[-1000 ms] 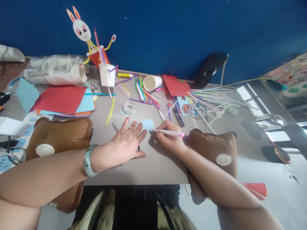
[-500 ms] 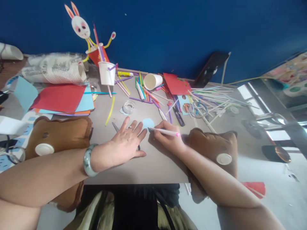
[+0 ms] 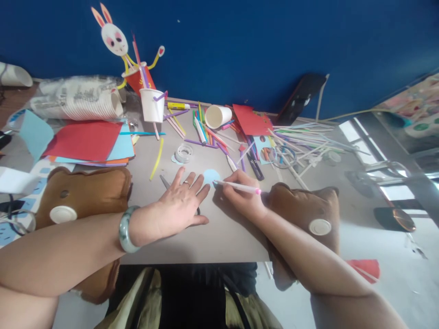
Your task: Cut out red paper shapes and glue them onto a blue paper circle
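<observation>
Pinching a pale pen (image 3: 240, 187), the right grip (image 3: 243, 198) lies just right of 1 blue paper disc (image 3: 211, 176) on the table (image 3: 219, 242); the left grip (image 3: 178, 203), spread over scissors (image 3: 165, 181), sits just left.

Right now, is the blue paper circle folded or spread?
Spread flat: the blue paper circle lies on the table, its rounded outline showing and no fold visible.
</observation>
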### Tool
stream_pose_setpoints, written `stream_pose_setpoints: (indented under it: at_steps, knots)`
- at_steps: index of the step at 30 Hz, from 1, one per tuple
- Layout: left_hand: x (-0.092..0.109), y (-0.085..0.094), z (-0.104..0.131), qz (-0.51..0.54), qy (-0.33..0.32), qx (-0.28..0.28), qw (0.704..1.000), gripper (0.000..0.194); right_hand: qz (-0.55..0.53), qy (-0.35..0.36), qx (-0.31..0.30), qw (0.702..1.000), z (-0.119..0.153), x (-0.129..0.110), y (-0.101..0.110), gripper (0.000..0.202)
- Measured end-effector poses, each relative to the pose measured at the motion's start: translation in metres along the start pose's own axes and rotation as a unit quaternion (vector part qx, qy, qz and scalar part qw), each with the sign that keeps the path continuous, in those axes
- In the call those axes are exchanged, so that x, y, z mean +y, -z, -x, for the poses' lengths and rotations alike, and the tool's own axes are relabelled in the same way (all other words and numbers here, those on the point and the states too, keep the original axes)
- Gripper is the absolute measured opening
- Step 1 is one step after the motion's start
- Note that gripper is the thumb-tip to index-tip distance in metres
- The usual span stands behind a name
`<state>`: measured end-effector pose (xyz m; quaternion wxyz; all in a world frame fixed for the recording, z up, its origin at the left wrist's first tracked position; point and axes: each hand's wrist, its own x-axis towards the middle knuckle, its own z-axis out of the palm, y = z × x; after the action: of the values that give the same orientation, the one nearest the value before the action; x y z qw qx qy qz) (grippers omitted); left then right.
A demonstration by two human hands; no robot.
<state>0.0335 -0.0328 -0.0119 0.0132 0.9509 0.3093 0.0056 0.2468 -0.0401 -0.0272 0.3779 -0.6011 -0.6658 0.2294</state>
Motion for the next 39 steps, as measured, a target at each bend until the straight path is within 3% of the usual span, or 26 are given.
stream_pose_setpoints:
  at_steps: [4,24,39]
  knots:
    - [0.0002,0.0000,-0.0006,-0.003,0.003,0.002,1.000,0.073,0.020,-0.014,0.041,0.999,-0.0033,0.0000,0.0029,0.008]
    - [-0.0009,0.0003,-0.0010,0.005,0.001,0.003,1.000,0.075,-0.001,-0.036,0.003,0.999,-0.0035,0.0029,-0.0006,0.010]
    - [-0.0003,0.0022,-0.0011,0.005,0.005,-0.002,1.000,0.073,0.017,-0.033,0.053,0.998,-0.0045,0.0003,0.0031,0.010]
